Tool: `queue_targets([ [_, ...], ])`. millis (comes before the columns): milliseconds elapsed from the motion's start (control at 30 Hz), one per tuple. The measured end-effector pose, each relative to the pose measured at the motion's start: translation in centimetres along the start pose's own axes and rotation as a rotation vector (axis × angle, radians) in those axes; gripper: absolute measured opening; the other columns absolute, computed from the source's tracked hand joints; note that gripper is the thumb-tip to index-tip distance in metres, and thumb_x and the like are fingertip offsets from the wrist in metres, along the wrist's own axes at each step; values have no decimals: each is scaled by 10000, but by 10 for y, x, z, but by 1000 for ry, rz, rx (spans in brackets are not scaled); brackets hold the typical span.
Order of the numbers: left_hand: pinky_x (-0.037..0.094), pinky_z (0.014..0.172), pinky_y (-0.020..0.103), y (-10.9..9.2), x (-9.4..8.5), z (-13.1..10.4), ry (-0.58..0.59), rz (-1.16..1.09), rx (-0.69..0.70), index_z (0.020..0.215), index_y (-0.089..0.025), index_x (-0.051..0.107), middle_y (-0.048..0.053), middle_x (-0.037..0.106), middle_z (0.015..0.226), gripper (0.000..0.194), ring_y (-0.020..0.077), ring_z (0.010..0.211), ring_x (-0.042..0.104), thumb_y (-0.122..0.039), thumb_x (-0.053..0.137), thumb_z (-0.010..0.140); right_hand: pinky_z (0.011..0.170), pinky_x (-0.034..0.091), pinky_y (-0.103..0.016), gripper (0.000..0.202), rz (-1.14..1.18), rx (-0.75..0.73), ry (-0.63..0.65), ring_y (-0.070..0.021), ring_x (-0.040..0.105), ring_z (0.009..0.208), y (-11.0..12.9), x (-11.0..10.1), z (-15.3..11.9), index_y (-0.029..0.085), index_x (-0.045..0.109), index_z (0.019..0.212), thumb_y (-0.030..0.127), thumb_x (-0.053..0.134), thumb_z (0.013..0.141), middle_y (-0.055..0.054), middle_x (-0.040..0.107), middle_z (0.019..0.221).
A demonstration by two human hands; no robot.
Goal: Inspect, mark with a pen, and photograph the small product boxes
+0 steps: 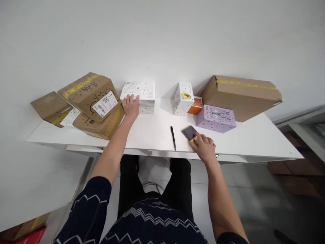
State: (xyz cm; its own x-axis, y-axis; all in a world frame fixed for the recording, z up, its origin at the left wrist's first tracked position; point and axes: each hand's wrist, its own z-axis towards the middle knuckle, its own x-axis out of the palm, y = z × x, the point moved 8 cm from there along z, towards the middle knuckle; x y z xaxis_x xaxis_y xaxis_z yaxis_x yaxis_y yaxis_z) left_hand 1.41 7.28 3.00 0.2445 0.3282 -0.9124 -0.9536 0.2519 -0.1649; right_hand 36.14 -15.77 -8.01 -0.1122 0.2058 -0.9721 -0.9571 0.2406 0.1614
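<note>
- Smartphone [188, 131] lies flat on the bench [152, 132], just right of the black pen [173, 138]; probably rigid, fairly light, smooth enough to slip, and fragile if dropped. Its long edges look the surest hold.
- Right hand [205, 147] reaches over the smartphone's near end, right of the pen, fingers bent; whether they are clamped on it, I cannot tell.
- White spotted box [141, 90] stands left of and behind the pen; cardboard, so likely stiff but dentable. Its weight depends on hidden contents; opposite side walls should give the firmest hold.
- Left hand [131, 106] rests over that box's near top edge, fingers slightly apart, not wrapped around it.
- Avocado-printed box [183, 101] stands behind the pen, slightly right.
- Lilac box [217, 118] and large brown carton [241, 98] sit farther right of the pen; a labelled brown carton [83, 89] leans far left of it.
</note>
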Motion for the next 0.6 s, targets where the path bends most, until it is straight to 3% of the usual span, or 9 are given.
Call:
queue_targets([
  [100,165,1187,646,-12,1,-21,-44,-28,4,1495,-237,396,136,296,1596,597,369,1518,120,-177,492,909,968,400,-576,684,123,23,-48,-409,419,1268,10,-12,21,196,410,1450,541,563,881,-240,436,1455],
  [167,181,1177,657,-27,6,-50,-74,-67,11,1496,-257,399,131,275,1606,600,380,1518,98,-202,510,909,1022,379,-557,752,258,12,-144,-389,408,1308,26,-30,48,149,336,1492,506,588,880,-259,409,1465],
  [300,241,1155,654,-61,31,-129,-36,-170,72,1415,-218,524,170,424,1480,511,408,1451,266,-243,527,905,1079,343,-505,830,478,74,-304,-352,358,1358,61,-61,111,116,286,1505,436,669,842,-245,368,1466],
  [400,297,1145,611,-74,44,-177,-28,-220,91,1353,-232,588,153,497,1400,446,386,1403,339,-267,521,913,1080,321,-494,832,627,146,-277,-337,381,1306,81,-63,147,127,319,1476,458,703,816,-243,322,1473],
  [500,349,1144,542,-73,46,-196,-59,-256,87,1299,-208,623,137,554,1318,405,343,1362,394,-239,518,909,1095,290,-478,751,787,218,-231,-284,426,1207,87,-56,163,122,383,1411,374,727,792,-206,380,1409],
  [600,378,1144,503,-72,49,-197,-65,-311,135,1227,-179,656,130,611,1210,361,299,1288,476,-183,510,897,1087,309,-462,702,859,276,-255,-270,439,1177,78,-53,157,111,416,1377,355,703,784,-201,387,1393],
])
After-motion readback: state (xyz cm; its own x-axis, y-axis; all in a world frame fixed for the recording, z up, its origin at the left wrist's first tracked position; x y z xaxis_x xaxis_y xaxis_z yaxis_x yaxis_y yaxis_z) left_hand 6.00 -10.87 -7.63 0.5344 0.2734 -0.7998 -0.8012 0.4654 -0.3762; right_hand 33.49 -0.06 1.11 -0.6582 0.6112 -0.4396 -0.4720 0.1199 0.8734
